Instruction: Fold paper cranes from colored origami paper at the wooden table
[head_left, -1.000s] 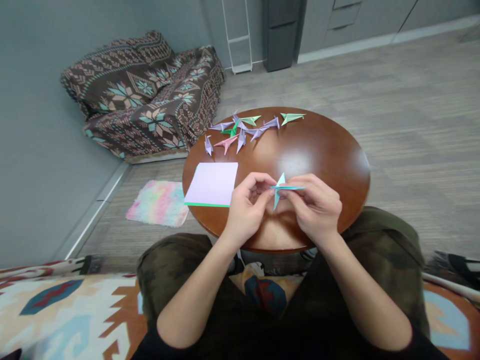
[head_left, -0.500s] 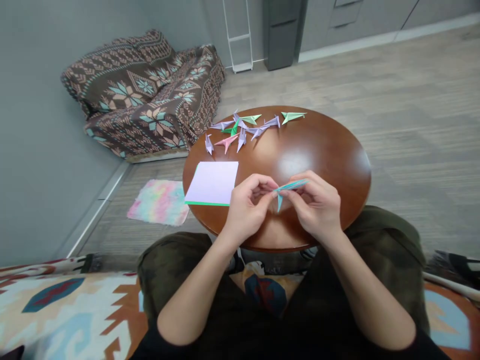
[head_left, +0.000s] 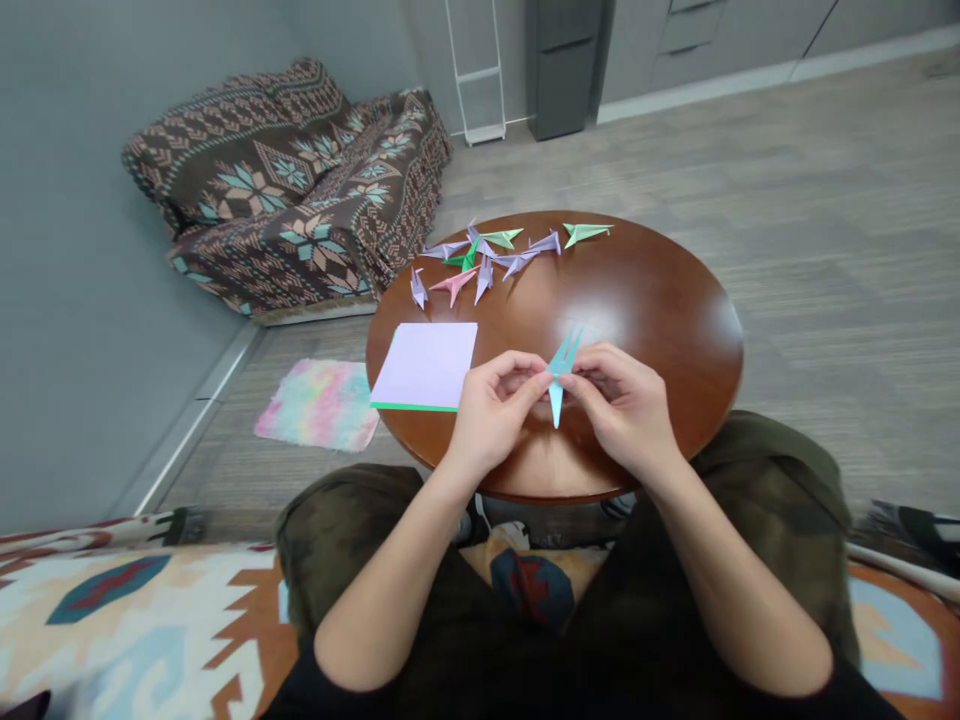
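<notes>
Both my left hand and my right hand pinch a folded pale teal paper figure above the round, glossy brown wooden table. Two of its points rise in a V and one hangs down, while my fingers hide its middle. To the left of my hands lies a square sheet of lilac paper, with a green edge showing along its near side. Several lilac, green and pink origami birds lie at the far edge of the table.
A patterned brown sofa stands against the wall beyond the table. A pastel fluffy mat lies on the floor to the left. My camouflage-trousered knees sit close to the near table edge, above a patterned rug.
The teal paper has turned from lying nearly flat and sideways to standing with two points up and one down. My hands have drawn slightly closer together.
</notes>
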